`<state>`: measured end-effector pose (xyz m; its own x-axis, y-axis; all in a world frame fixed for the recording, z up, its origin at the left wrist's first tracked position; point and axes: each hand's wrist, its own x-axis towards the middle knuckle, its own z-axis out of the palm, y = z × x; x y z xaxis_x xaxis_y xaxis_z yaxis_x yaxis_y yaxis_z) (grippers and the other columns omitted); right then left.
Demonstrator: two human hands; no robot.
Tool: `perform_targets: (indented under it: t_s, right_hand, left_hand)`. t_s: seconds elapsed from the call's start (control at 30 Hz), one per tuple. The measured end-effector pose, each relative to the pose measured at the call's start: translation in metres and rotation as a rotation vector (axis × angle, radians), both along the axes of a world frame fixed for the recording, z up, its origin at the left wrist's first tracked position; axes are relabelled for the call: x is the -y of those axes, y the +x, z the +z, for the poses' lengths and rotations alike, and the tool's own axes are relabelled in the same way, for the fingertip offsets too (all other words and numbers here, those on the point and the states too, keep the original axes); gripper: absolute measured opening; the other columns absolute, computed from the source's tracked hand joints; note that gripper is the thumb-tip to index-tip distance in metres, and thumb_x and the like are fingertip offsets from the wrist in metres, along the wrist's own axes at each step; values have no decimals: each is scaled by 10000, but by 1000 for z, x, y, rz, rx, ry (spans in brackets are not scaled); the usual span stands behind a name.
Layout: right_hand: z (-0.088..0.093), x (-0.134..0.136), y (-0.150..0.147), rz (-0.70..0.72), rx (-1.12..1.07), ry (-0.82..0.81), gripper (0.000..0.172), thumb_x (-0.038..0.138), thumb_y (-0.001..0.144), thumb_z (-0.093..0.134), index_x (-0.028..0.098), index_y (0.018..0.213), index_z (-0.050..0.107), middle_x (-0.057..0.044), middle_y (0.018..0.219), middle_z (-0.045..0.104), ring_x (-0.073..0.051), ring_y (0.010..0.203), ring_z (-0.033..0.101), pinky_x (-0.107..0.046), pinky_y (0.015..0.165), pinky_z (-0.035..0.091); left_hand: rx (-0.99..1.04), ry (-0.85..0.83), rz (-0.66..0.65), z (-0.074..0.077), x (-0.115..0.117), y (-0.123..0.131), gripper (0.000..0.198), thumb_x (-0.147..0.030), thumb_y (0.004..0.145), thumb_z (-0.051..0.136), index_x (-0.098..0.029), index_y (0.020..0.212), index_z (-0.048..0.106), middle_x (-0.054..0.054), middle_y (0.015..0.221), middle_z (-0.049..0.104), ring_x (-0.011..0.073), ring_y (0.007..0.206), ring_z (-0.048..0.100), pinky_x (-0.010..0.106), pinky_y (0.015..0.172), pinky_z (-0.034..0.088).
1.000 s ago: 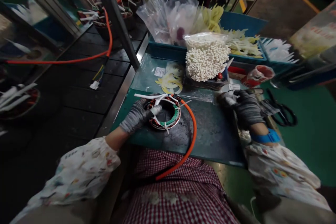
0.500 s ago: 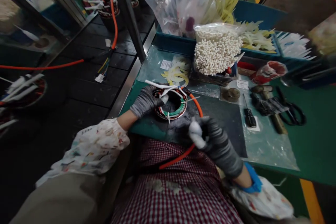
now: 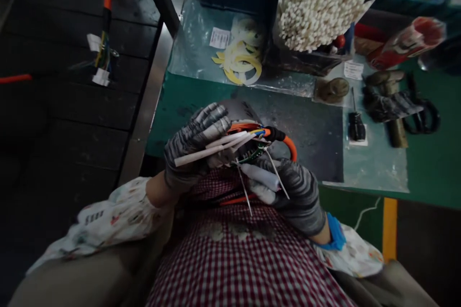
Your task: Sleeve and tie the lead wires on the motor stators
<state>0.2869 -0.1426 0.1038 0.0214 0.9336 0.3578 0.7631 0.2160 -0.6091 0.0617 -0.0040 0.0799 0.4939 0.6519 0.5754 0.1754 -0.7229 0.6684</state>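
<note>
Grey-gloved left hand (image 3: 194, 146): fingers curled around white plastic sleeves (image 3: 212, 149) and a wire-wound ring (image 3: 250, 156), mostly hidden. Grey-gloved right hand (image 3: 297, 196): fingers closed, apparently, on a pale tubular sleeve (image 3: 260, 176). Both are held above a red-checked apron (image 3: 245, 259), beside an orange cable (image 3: 290, 147).

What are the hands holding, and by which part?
The left hand grips a bundle of wires around its middle. The right hand holds a white tube near one end.
</note>
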Motion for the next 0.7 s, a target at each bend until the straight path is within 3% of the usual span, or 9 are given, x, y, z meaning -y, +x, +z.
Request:
perform_targets:
  t_s: [0.17, 0.3, 0.43, 0.57, 0.7]
  right_hand:
    - [19, -10, -2, 35, 58, -56, 175, 338, 1123, 695, 270, 1188, 842, -40, 1046, 906, -234, 925, 877, -335, 946, 730]
    - [19, -14, -2, 53, 110, 5, 173, 332, 1103, 704, 208, 1138, 820, -66, 981, 883, -236, 928, 858, -331, 888, 725]
    - [13, -11, -1, -10, 160, 124, 131, 284, 1081, 713, 220, 1150, 805, -69, 1046, 888, -249, 980, 864, -335, 881, 727]
    - [14, -6, 8, -38, 141, 38, 174, 338, 1076, 725, 262, 1190, 833, -62, 1050, 897, -271, 947, 871, -364, 844, 739]
    - [22, -1, 27, -71, 139, -115, 213, 394, 1075, 725, 311, 1200, 876, -42, 1015, 910, -259, 814, 858, -361, 682, 686]
  left_hand:
    - [-13, 8, 4, -3, 7, -3, 549, -560, 1134, 685, -361, 1644, 634, 74, 1630, 693, 334, 1558, 639, 519, 1380, 499]
    - [2, 80, 33, -8, 9, -1, 544, -514, 1137, 699, -348, 1649, 624, 83, 1624, 698, 332, 1548, 649, 529, 1360, 527]
    - [-22, 142, 32, -8, 6, 1, 555, -470, 1125, 725, -320, 1649, 618, 79, 1616, 707, 324, 1535, 664, 530, 1342, 548]
    - [-117, 142, 9, 4, 3, 6, 580, -506, 1120, 706, -335, 1664, 599, 59, 1628, 698, 331, 1535, 663, 509, 1354, 535]
    - [-244, 111, 16, 25, -3, 24, 469, -523, 1135, 665, -309, 1550, 708, 70, 1577, 737, 333, 1496, 698, 484, 1316, 563]
